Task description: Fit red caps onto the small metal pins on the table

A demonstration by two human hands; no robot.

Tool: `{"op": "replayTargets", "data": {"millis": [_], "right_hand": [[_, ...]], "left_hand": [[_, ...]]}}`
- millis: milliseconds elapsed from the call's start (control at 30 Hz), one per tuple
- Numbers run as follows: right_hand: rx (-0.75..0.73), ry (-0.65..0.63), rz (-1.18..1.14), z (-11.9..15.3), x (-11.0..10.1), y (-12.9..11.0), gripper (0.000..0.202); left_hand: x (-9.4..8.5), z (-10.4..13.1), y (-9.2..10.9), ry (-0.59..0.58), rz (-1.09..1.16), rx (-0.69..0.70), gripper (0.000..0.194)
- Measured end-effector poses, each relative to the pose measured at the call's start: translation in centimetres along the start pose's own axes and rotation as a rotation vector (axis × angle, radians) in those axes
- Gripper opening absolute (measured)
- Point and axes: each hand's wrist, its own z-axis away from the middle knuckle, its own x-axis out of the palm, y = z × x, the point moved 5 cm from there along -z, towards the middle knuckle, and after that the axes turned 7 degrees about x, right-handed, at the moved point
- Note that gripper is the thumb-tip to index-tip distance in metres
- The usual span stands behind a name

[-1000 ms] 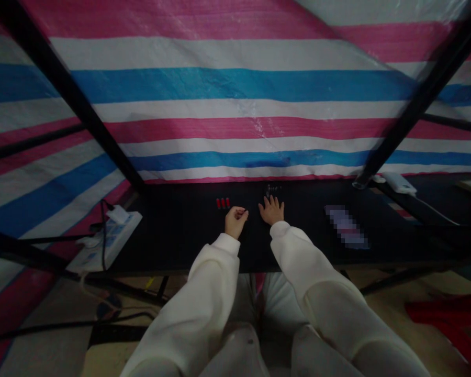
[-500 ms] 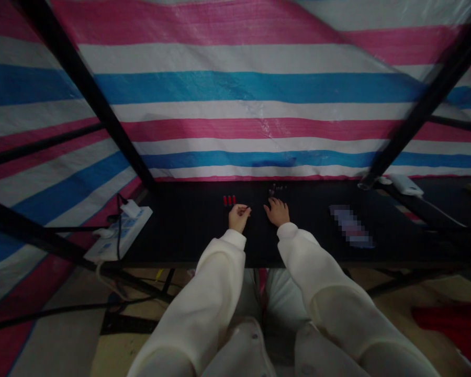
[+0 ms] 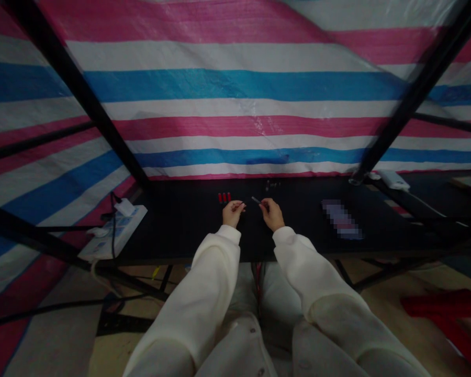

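Head view: both hands are raised over the middle of a black bench (image 3: 180,225), facing each other with a narrow gap between their fingertips. The left hand (image 3: 232,213) has its thumb and fingers drawn together in a pinch around what looks like a tiny dark piece (image 3: 242,203), too small to identify. The right hand (image 3: 272,213) grips a slim greyish piece (image 3: 255,200) between thumb and fingers; its free end sticks out to the left and slightly away from the person, towards the left hand, and is apart from it.

Just beyond the left hand, three red cylinders (image 3: 224,197) stand or lie side by side in a short row; which of the two is hard to tell. Past the right hand, near the far edge, is a small group of tiny metallic bits (image 3: 267,185), their shapes too small to make out.

To the right on the bench lies a blurred-out flat object (image 3: 342,220), set at a slant. At the left end sits a white power strip (image 3: 121,234) with a white plug (image 3: 125,207) in its far part. Farther right, beyond a black pole (image 3: 388,123), a white box-like device (image 3: 393,180) trails a pale cable (image 3: 427,203). Striped sheeting (image 3: 235,107) in pink, white and blue hangs behind the bench.
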Motion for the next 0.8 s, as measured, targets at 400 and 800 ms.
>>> {"op": "replayTargets", "data": {"millis": [400, 800], "right_hand": [[0.000, -0.028, 0.086, -0.1, 0.4, 0.1, 0.022], [-0.084, -0.054, -0.068, 0.4, -0.2, -1.2, 0.025]], "left_hand": [[-0.2, -0.3, -0.9, -0.016, 0.021, -0.020, 0.031], [-0.3, -0.3, -0.5, -0.034, 0.010, 0.000, 0.040]]}}
